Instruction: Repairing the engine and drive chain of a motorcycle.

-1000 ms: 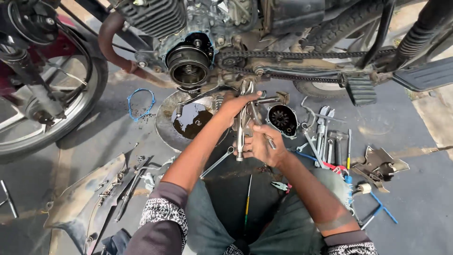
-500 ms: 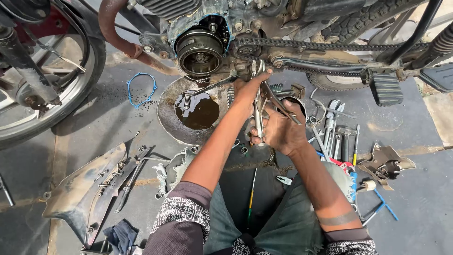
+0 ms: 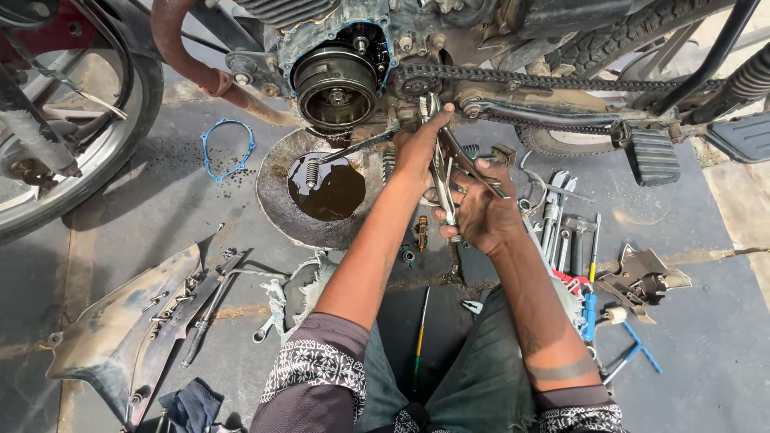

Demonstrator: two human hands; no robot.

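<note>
- The pliers (image 3: 446, 172) sit between both hands, just below the motorcycle's engine (image 3: 353, 48), their nose pointing up toward the chain sprocket (image 3: 417, 80).
- The left hand (image 3: 419, 148) is curled around the upper part of the pliers, fingers pressed together near the nose.
- The right hand (image 3: 480, 212) grips the handles lower down, fingers wrapped round them; the handles stand somewhat apart.
- The engine's side cover is already off: the round rotor (image 3: 335, 84) lies bare, with a strip of blue gasket at its edge.
- A loose blue gasket (image 3: 228, 149) lies on the floor (image 3: 706, 337) to the left, well apart from the hands.
- A metal pan (image 3: 277, 196) under the engine holds dark oil (image 3: 327, 188), so draining looks done or nearly so.
- The chain (image 3: 553, 82) is on its sprocket; the work at that spot looks unfinished.
- Wrenches (image 3: 557, 220) and a blue-handled screwdriver (image 3: 590, 309) lie spread to the right, a body panel (image 3: 120, 321) to the left.
- Nothing appears refitted; reassembly seems to be wholly left.
</note>
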